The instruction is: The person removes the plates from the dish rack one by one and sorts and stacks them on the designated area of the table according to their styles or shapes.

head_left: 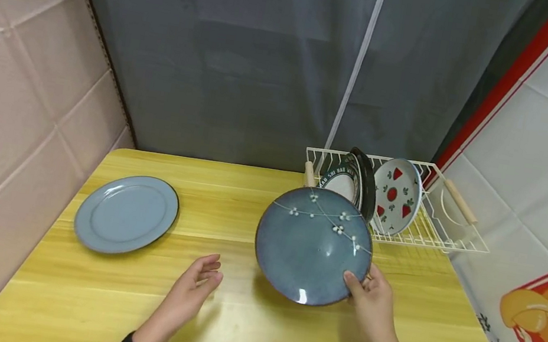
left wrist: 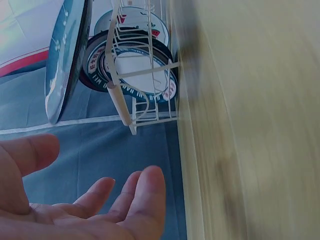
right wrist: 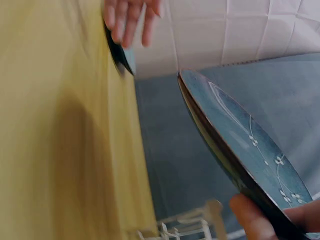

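My right hand (head_left: 373, 297) pinches the lower right rim of a dark blue plate (head_left: 312, 252) with a white blossom pattern, thumb on its face. The plate is tilted up above the table, in front of the dish rack. In the right wrist view the same blue plate (right wrist: 250, 145) shows nearly edge-on between thumb and fingers. My left hand (head_left: 192, 286) hovers over the table left of the plate, fingers relaxed and holding nothing. The left wrist view shows the fingers (left wrist: 145, 200) and thumb spread apart. A plain grey-blue plate (head_left: 127, 213) lies on the table at the left.
At the back right stands a white wire dish rack (head_left: 449, 237) with wooden handles. In it stand a strawberry plate (head_left: 396, 196), a black-rimmed dish (head_left: 369, 189) and green-and-white lettered plates (head_left: 339, 180). Walls of cloth enclose the wooden table (head_left: 227, 331) at the left, back and right.
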The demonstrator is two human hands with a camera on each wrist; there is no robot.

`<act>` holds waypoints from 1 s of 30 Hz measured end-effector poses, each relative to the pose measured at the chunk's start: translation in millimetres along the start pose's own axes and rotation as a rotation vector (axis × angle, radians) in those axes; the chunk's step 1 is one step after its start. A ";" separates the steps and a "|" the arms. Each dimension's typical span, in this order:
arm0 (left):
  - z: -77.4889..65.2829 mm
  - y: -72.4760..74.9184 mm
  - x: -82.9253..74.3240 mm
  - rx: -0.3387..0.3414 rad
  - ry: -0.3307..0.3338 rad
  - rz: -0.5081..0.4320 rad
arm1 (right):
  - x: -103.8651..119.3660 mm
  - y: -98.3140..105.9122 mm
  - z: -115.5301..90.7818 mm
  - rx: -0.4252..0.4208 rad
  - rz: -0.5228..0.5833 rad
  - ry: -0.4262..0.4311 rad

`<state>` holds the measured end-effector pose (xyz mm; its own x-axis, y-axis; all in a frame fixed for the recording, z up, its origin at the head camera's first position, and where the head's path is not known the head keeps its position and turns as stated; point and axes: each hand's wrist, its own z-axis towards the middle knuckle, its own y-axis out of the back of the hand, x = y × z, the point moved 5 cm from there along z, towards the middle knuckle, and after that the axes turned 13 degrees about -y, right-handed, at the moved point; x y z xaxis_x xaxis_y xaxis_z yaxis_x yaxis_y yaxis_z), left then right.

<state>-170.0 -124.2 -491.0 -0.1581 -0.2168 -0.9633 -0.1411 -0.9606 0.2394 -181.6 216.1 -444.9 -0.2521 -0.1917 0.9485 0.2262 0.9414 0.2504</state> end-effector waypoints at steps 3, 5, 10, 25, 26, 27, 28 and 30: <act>2.5 -5.2 0.2 0.013 -0.012 -0.015 | -7.1 -11.9 -2.9 0.055 0.008 -0.047; 4.0 -9.2 0.4 0.022 -0.017 -0.023 | -11.6 -19.1 -4.8 0.096 0.027 -0.083; 5.9 -19.1 0.2 0.048 -0.015 -0.121 | -19.1 -31.1 -9.3 0.177 0.084 -0.153; 5.3 -30.3 -4.8 0.029 -0.052 -0.323 | -34.7 -52.2 -15.4 0.283 0.190 -0.225; 5.3 -30.0 -4.4 0.022 -0.051 -0.317 | -35.5 -53.2 -15.7 0.293 0.196 -0.223; 5.0 -29.5 -4.6 0.016 -0.055 -0.309 | -36.2 -54.2 -15.8 0.303 0.203 -0.220; 4.7 -28.8 -5.0 0.007 -0.060 -0.302 | -36.7 -55.4 -16.0 0.312 0.214 -0.222; 4.1 -27.2 -5.4 -0.009 -0.066 -0.295 | -37.1 -57.1 -16.1 0.333 0.227 -0.216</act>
<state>-169.3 -96.2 -491.8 -0.1749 0.0838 -0.9810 -0.1820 -0.9820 -0.0514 -170.0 164.9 -491.3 -0.4293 0.0592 0.9012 -0.0074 0.9976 -0.0691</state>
